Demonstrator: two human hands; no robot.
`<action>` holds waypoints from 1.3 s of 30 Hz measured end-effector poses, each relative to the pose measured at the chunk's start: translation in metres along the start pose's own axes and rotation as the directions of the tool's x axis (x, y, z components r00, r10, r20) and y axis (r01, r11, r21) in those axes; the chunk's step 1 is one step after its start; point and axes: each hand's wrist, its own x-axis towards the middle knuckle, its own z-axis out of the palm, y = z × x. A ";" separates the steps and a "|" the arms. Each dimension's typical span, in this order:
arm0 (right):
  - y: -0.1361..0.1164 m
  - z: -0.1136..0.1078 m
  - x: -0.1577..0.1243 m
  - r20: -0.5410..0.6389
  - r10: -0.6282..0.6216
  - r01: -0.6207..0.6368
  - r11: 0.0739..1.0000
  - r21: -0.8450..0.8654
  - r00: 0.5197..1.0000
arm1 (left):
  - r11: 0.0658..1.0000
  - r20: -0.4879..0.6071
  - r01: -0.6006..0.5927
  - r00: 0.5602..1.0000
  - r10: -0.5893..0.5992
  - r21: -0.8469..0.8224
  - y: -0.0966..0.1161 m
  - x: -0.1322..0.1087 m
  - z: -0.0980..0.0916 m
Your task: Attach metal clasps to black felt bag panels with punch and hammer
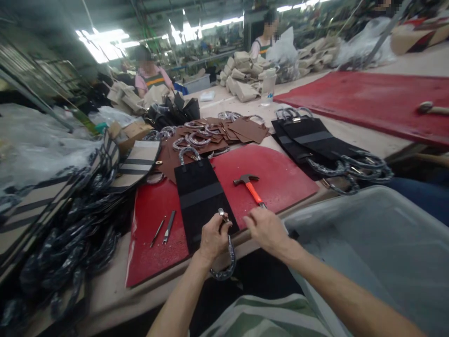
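My left hand (213, 238) pinches a plastic-wrapped bag handle (229, 269) at the near edge of the table. A shiny metal fitting (220, 212) sticks up from its fingers, and the handle loops down below them. Beneath lies a black bag panel (201, 194) with a grey stripe and a wrapped handle at its far end. My right hand (268, 229) is closed with curled fingers near the end of a claw hammer (250, 185) with an orange grip. Whether it touches the hammer or holds something small is hidden.
The panel and hammer lie on a red mat (277, 173) with two slim metal tools (169, 228). Brown pieces (245, 129) and black panels (308, 135) lie beyond. Striped panels (138, 161) are piled left. A grey bin (379, 243) stands right. Two people work at the back.
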 end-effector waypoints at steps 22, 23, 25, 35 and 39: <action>-0.045 0.018 -0.012 0.308 0.135 -0.144 0.990 0.008 0.942 | 0.605 -0.253 0.612 0.778 -0.575 0.509 -0.038 0.003 -0.155; -0.044 0.017 -0.011 0.282 0.133 -0.136 0.991 -0.008 0.950 | 0.530 -0.260 0.619 0.756 -0.600 0.580 -0.043 -0.001 -0.163; -0.041 0.015 -0.006 0.214 0.105 -0.096 0.994 -0.053 0.971 | 0.410 -0.271 0.628 0.709 -0.651 0.661 -0.052 -0.009 -0.174; -0.025 0.017 0.038 0.300 -0.429 0.468 0.881 -0.066 0.852 | 0.718 -0.125 0.166 0.986 -0.110 0.676 -0.033 -0.038 -0.125; -0.019 0.017 0.044 0.308 -0.554 0.608 0.787 -0.111 0.773 | 0.822 0.177 -0.091 0.984 -0.012 0.562 -0.013 -0.035 -0.083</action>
